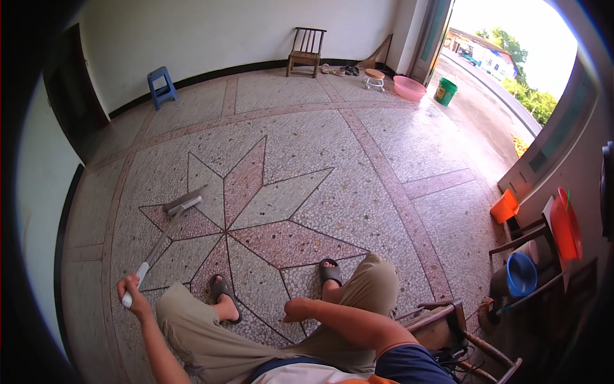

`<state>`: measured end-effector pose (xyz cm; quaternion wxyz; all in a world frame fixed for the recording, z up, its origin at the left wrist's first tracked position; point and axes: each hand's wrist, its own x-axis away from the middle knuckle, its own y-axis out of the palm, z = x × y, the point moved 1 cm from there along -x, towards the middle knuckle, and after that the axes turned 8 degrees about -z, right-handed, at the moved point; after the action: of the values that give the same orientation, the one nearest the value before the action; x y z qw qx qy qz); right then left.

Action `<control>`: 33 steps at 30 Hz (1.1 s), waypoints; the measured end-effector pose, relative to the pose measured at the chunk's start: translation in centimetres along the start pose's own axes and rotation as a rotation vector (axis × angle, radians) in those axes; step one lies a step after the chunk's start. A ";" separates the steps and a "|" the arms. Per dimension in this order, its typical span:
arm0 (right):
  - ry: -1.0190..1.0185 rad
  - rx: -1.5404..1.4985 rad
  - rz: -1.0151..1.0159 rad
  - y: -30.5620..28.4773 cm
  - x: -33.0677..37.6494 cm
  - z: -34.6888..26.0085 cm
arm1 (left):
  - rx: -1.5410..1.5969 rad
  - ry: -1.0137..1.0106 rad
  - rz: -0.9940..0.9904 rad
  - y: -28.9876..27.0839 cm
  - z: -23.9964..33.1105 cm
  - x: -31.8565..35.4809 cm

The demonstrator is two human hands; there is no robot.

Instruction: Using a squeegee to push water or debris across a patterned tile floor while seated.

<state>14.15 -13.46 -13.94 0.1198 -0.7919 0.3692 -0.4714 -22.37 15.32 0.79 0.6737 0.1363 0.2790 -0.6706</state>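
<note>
My left hand point(133, 293) is wrapped around the white grip of a long-handled cleaning tool point(157, 246). The tool's grey shaft slants up and to the right. Its wide head, a grey-brown pad with a white bar point(184, 203), rests on the speckled stone floor, over a star pattern of pink and pale points. My right hand point(298, 310) is curled closed in front of my right thigh, and no object shows in it. I am seated with my knees apart. Grey sandals point(226, 298) are on my feet.
A wooden chair point(306, 51) and a blue stool point(161, 88) stand along the far wall. A pink basin point(410, 88) and green bucket point(446, 91) are by the open doorway. At right are an orange bucket point(504, 207), a blue basin point(521, 274) and wooden furniture point(441, 320).
</note>
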 end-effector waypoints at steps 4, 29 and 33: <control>-0.025 0.013 -0.017 0.0 -0.2 0.1 | -0.086 -0.077 -0.091 3.3 -4.0 -1.8; 0.004 0.070 -0.006 1.0 -1.3 2.2 | -0.340 -0.151 -0.109 1.7 6.9 0.3; -0.015 0.102 0.006 1.2 -1.2 2.7 | -0.233 -0.112 -0.015 -0.9 12.1 0.8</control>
<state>15.55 -13.93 -16.79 0.1641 -0.7872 0.3461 -0.4833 -21.01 7.86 10.23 0.6944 0.0173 0.3177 -0.6454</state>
